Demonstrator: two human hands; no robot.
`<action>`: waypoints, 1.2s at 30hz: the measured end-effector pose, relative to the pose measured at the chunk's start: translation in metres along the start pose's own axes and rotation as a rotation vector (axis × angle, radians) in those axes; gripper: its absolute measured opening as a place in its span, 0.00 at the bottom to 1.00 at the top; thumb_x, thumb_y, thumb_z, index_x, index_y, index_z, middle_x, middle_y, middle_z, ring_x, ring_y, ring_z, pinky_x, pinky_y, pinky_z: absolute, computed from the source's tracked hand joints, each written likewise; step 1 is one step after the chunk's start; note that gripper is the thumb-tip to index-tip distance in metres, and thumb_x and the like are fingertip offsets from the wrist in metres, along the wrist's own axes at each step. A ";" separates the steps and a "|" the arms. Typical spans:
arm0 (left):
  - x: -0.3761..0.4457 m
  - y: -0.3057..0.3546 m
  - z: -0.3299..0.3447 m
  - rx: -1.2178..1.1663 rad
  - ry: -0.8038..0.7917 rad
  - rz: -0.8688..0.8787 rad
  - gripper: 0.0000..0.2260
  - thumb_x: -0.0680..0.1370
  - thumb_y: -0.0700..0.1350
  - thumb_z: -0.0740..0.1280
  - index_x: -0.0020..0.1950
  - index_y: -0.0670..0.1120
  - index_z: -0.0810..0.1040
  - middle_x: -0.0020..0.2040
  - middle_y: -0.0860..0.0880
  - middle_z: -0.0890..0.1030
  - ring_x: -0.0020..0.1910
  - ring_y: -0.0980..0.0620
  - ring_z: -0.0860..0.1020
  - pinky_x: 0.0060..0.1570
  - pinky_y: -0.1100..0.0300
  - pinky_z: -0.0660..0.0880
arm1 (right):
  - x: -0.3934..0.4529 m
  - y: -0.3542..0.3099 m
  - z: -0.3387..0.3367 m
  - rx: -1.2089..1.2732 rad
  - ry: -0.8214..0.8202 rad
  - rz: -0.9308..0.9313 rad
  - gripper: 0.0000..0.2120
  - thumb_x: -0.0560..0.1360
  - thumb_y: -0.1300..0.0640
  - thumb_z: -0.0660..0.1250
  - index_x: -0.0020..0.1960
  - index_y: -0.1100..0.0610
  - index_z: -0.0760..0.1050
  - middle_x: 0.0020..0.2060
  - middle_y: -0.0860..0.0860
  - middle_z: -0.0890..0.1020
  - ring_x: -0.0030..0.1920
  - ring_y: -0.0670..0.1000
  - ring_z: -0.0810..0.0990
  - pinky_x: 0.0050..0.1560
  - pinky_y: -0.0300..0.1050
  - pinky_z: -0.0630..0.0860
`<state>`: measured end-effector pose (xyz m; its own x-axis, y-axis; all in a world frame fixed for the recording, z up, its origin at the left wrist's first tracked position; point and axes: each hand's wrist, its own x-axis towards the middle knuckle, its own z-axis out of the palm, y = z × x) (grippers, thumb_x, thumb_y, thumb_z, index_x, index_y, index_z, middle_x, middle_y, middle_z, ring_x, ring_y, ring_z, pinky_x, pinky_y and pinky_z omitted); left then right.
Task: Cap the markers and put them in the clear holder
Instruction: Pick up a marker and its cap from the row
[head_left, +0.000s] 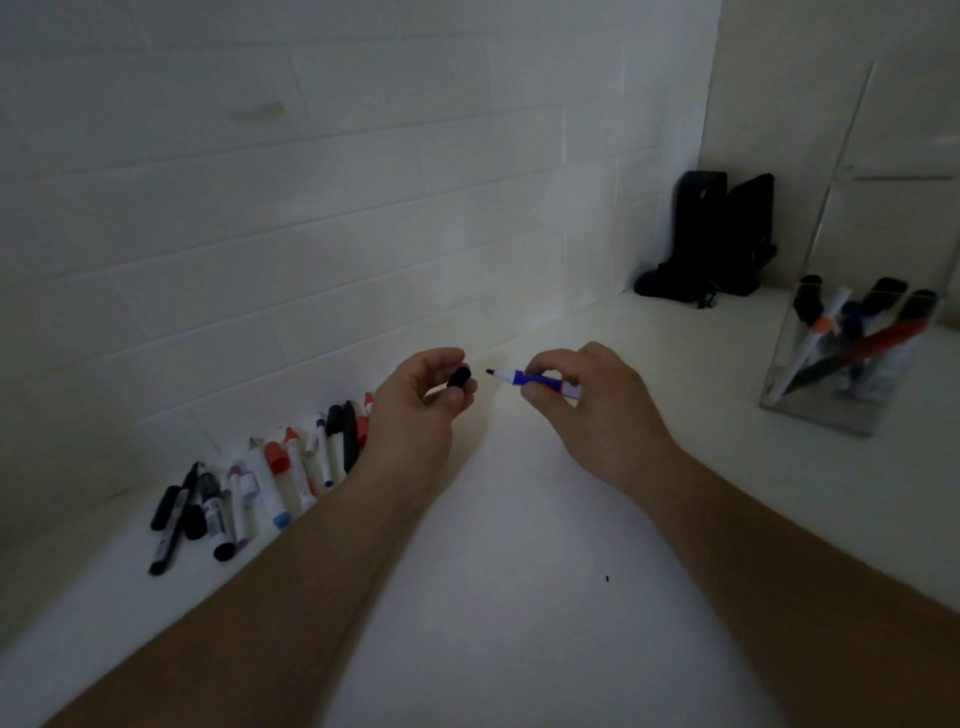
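Starting far to the left of the clear holder (852, 332), a loose row of markers (260, 483) lies on the white desk (519, 597) along the foot of the tiled wall (311, 208), some capped in black, orange or purple, some with bare tips. Nearer the holder, my left hand (421, 410) hovers above the end of that row, thumb and fingers pinched on a small black cap (460, 376), its open end turned toward my other hand. Just apart from the cap, still left of the holder, my right hand (592, 410) grips a blue marker (530, 382) by its barrel, the dark uncovered tip pointing at the cap with a small gap between them. Behind and left of the holder, some black objects (722, 239) stand in the corner; I cannot tell what they are. The holder itself stands upright on the desk at the far right, and inside it several capped markers (862, 322) lean against one another, black caps uppermost, with orange, blue and white barrels crossing lower down.
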<state>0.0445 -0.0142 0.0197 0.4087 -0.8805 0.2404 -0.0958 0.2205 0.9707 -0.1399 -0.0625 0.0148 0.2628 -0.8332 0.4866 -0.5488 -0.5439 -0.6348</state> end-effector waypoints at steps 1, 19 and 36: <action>0.001 -0.001 0.000 -0.002 0.003 0.006 0.17 0.78 0.27 0.62 0.55 0.47 0.81 0.53 0.46 0.83 0.51 0.48 0.85 0.59 0.54 0.79 | 0.000 0.000 0.001 -0.019 0.005 -0.002 0.05 0.77 0.43 0.69 0.52 0.38 0.78 0.41 0.41 0.70 0.42 0.39 0.73 0.53 0.52 0.77; -0.006 -0.001 0.006 0.893 -0.199 0.401 0.09 0.83 0.46 0.61 0.59 0.49 0.79 0.51 0.53 0.82 0.48 0.54 0.76 0.47 0.62 0.68 | -0.002 -0.007 -0.004 -0.400 0.056 -0.185 0.10 0.77 0.41 0.67 0.57 0.40 0.80 0.46 0.44 0.71 0.47 0.49 0.72 0.48 0.50 0.70; -0.008 -0.008 0.014 0.931 -0.252 0.451 0.07 0.81 0.47 0.65 0.57 0.50 0.80 0.49 0.52 0.83 0.48 0.51 0.79 0.48 0.59 0.70 | -0.004 -0.004 -0.002 -0.443 -0.101 -0.085 0.10 0.81 0.42 0.60 0.62 0.34 0.72 0.50 0.41 0.81 0.56 0.50 0.71 0.63 0.59 0.64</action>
<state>0.0295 -0.0153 0.0098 -0.0271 -0.8826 0.4694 -0.8913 0.2339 0.3884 -0.1399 -0.0564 0.0162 0.3855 -0.8052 0.4507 -0.8024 -0.5337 -0.2671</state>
